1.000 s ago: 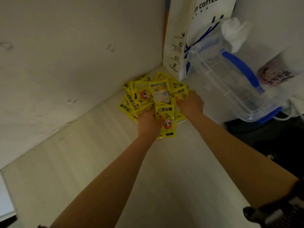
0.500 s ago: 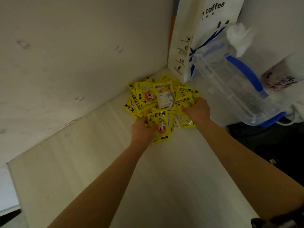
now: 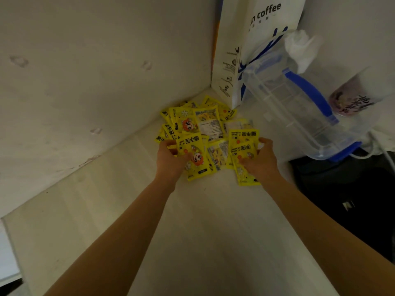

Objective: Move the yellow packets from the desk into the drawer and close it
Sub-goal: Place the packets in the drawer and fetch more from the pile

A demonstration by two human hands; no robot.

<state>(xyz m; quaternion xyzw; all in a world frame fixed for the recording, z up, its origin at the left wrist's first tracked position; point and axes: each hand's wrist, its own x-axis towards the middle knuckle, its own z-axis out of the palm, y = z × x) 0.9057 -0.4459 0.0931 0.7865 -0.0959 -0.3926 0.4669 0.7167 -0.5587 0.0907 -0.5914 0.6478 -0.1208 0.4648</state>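
Observation:
Several yellow packets [image 3: 205, 122] with cartoon faces lie in a loose pile in the far corner of the pale desk [image 3: 203, 231]. My left hand [image 3: 171, 161] grips a bunch of packets at the near left of the pile, one packet [image 3: 193, 154] fanned over its fingers. On the near right, my right hand [image 3: 259, 161] holds two or three packets [image 3: 242, 146], lifted slightly off the heap. No drawer is in view.
A white paper coffee bag [image 3: 245, 50] stands against the back wall. Beside it on the right a clear plastic box with blue handle [image 3: 299, 107] leans, a cup [image 3: 350, 101] behind it. Dark space [image 3: 352, 199] drops off right of the desk; a wall panel rises on the left.
Both hands have drawn back from the pile toward me, each now holding packets; the right hand shifted to the right and its packets lifted clear of the heap.

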